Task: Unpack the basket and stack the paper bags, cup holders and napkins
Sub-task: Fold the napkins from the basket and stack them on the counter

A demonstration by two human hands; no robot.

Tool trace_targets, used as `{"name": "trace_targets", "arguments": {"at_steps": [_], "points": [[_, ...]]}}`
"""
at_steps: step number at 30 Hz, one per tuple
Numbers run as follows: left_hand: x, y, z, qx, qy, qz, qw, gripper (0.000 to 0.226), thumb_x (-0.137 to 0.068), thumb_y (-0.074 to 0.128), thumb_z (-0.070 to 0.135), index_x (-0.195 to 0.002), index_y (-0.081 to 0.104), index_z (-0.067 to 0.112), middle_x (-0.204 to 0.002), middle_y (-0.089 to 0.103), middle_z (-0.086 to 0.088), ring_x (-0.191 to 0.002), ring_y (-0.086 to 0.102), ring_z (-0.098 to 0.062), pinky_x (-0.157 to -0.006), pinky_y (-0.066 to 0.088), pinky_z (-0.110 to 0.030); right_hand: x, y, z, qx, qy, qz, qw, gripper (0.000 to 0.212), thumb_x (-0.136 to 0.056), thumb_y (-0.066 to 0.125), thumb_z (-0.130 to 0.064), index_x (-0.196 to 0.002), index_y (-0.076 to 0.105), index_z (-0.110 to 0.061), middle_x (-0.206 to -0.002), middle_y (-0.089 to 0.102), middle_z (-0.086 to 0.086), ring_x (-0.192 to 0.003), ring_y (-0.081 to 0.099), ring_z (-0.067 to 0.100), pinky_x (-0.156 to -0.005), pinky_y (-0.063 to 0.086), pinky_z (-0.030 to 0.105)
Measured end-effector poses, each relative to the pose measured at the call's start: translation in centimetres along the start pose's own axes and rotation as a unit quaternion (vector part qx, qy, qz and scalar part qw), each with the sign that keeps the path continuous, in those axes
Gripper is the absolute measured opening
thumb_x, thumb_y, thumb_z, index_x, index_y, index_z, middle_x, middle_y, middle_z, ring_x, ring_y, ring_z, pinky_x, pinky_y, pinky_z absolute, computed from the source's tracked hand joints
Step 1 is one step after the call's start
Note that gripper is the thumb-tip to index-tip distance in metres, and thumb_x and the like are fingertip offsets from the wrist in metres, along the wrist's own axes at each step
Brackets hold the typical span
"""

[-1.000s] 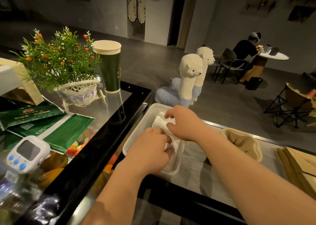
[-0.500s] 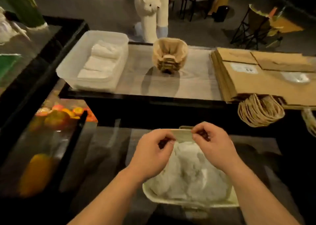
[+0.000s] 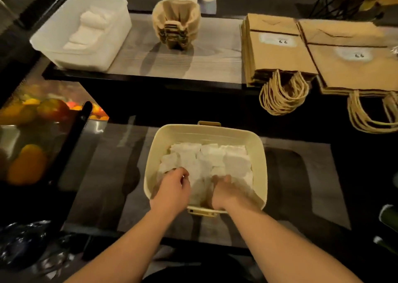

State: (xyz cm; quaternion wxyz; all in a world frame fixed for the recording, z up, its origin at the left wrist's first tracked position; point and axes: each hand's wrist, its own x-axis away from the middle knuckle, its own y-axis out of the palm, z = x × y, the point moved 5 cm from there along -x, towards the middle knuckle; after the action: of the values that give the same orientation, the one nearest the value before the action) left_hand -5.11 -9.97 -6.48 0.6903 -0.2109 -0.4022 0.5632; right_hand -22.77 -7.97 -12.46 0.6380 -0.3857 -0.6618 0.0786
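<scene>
1. Basket (image 3: 207,132), cream plastic with the opening up, sits on the dark lower desk (image 3: 103,175) directly in front of the person. A small tab on its far rim and another on its near rim mark an axis that runs straight away from the person.
2. White folded napkins (image 3: 213,158) fill the basket's floor in loose overlapping squares.
3. Both hands are inside at the near end, a little apart. The left hand (image 3: 172,189) curls its fingers onto the napkins at the left side. The right hand (image 3: 228,191) digs its fingers down among the napkins; its fingertips are hidden, so its grip cannot be told.
4. Behind, on the raised grey desk (image 3: 215,52), two stacks of brown paper bags lie flat side by side, the left stack (image 3: 277,65) and the right stack (image 3: 353,74). Their long sides run away from the person, and their twine handles (image 3: 284,95) hang over the near edge.
5. Each top bag bears a pale label reading "66", one (image 3: 282,41) on the left stack and one (image 3: 359,55) on the right.
6. Nested cup holders (image 3: 176,22) stand in a pile at the middle of the raised desk.
7. A white tub (image 3: 53,43) at its left end holds a row of napkins (image 3: 90,28) that runs slantwise from near left to far right.
</scene>
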Motion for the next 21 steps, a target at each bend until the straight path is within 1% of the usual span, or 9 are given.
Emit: {"name": "trace_targets", "arguments": {"at_steps": [2,4,7,10,12,14,16,19,21], "points": [[0.1,0.0,-0.1,-0.012,-0.027,0.006,1.000,0.014,-0.096,0.050,0.027,-0.097,0.055,0.040,-0.105,0.062,0.008,-0.095,0.060,-0.018,-0.088,0.055,-0.044,-2.4,1.3,1.1,-0.005,-0.019,0.024,1.000,0.047,-0.076,0.050,-0.039,-0.123,0.051,-0.042,-0.105,0.053,-0.007,-0.090,0.057,0.022,-0.083,0.055,0.045],[0.2,0.0,-0.2,-0.024,-0.047,0.014,0.999,0.014,-0.095,0.048,0.028,-0.096,0.053,0.041,-0.104,0.062,0.009,-0.095,0.059,-0.018,-0.088,0.056,-0.045,-2.2,0.7,1.2,-0.021,-0.012,0.048,0.999,0.028,-0.082,0.057,-0.039,-0.110,0.056,-0.043,-0.094,0.059,-0.007,-0.082,0.058,0.021,-0.079,0.054,0.043],[0.4,0.0,-0.2,-0.038,-0.078,0.026,0.996,0.015,-0.094,0.047,0.031,-0.100,0.057,0.041,-0.107,0.059,0.012,-0.097,0.059,-0.019,-0.086,0.055,-0.043,1.5,-1.3,-0.4,0.008,-0.076,-0.007,0.997,0.040,-0.090,0.064,-0.016,-0.129,0.063,-0.026,-0.108,0.067,0.001,-0.096,0.062,0.023,-0.090,0.053,0.037],[0.6,0.0,-0.3,-0.057,-0.086,0.031,0.994,0.018,-0.092,0.047,0.035,-0.104,0.059,0.040,-0.109,0.061,0.011,-0.095,0.060,-0.019,-0.085,0.055,-0.041,2.1,-2.2,-0.1,-0.098,-0.106,-0.042,0.989,0.040,-0.086,0.069,-0.014,-0.126,0.063,-0.009,-0.109,0.064,0.006,-0.098,0.060,0.023,-0.084,0.050,0.032],[0.8,-0.1,-0.2,-0.064,-0.088,0.029,0.994,0.019,-0.091,0.047,0.036,-0.105,0.060,0.040,-0.108,0.061,0.010,-0.094,0.060,-0.018,-0.084,0.055,-0.041,2.9,-3.2,0.7,-0.172,-0.118,-0.037,0.977,0.043,-0.083,0.072,-0.017,-0.125,0.063,-0.010,-0.103,0.057,0.002,-0.092,0.056,0.018,-0.076,0.047,0.026],[0.8,-0.2,0.0,-0.069,-0.090,0.033,0.993,0.019,-0.091,0.048,0.037,-0.104,0.060,0.041,-0.106,0.061,0.011,-0.092,0.060,-0.018,-0.083,0.055,-0.041,3.4,-3.9,1.4,-0.234,-0.134,-0.023,0.963,0.052,-0.085,0.073,-0.020,-0.134,0.057,-0.017,-0.113,0.056,-0.001,-0.099,0.055,0.016,-0.073,0.048,0.022],[0.8,-0.3,0.2,-0.070,-0.093,0.030,0.993,0.017,-0.090,0.050,0.037,-0.102,0.060,0.042,-0.103,0.061,0.012,-0.090,0.061,-0.018,-0.082,0.056,-0.040,3.8,-4.7,2.2,-0.319,-0.145,-0.003,0.937,0.048,-0.084,0.075,-0.021,-0.129,0.061,-0.014,-0.114,0.064,0.002,-0.100,0.063,0.017,-0.075,0.055,0.026],[0.8,-0.7,0.6,-0.050,-0.072,0.021,0.996,0.012,-0.092,0.054,0.034,-0.100,0.059,0.042,-0.101,0.062,0.013,-0.087,0.062,-0.016,-0.083,0.058,-0.041,5.1,-5.9,3.2,-0.500,-0.148,0.018,0.853,0.023,-0.089,0.069,-0.006,-0.110,0.070,-0.015,-0.107,0.071,0.011,-0.093,0.069,0.021,-0.073,0.059,0.030],[1.0,-1.0,1.3,-0.014,-0.038,0.025,0.999,0.013,-0.096,0.061,0.027,-0.102,0.060,0.038,-0.099,0.064,0.011,-0.086,0.062,-0.013,-0.082,0.058,-0.037,5.7,-6.4,3.8,-0.573,-0.135,0.035,0.808,0.023,-0.091,0.066,-0.002,-0.108,0.070,-0.017,-0.105,0.073,0.008,-0.096,0.069,0.023,-0.076,0.059,0.032]]}}
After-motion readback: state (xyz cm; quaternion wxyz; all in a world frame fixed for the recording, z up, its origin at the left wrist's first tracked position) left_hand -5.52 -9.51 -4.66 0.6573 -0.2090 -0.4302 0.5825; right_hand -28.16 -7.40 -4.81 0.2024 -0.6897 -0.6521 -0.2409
